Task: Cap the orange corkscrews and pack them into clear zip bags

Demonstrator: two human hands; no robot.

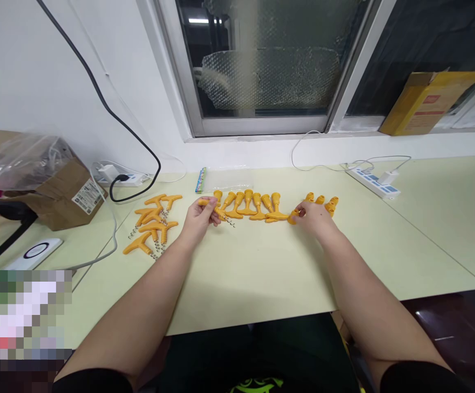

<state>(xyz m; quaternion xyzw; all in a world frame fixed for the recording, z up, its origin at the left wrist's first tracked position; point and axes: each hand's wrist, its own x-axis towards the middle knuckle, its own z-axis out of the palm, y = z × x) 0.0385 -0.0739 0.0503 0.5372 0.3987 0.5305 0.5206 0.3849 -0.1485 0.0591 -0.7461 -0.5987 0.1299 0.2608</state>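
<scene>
My left hand [198,222] is closed round a yellow T-handled corkscrew [221,213], whose bare metal spiral points right and toward me. My right hand [316,217] has its fingers on a yellow corkscrew cap [293,218] at the table surface. Between the hands lies a row of several yellow corkscrews [247,205] with caps over their spirals, flared ends away from me. Left of my left hand is a loose group of corkscrews [152,225] with bare spirals. Several loose yellow caps [332,204] stand just beyond my right hand, which partly hides them.
A clear plastic bag [229,179] lies behind the row. Power strips [372,182] with white cables sit near the wall. On the left are a cardboard box [71,194], a black cable [98,90] and a white charging pad [36,252]. A yellow carton [429,106] leans at the window.
</scene>
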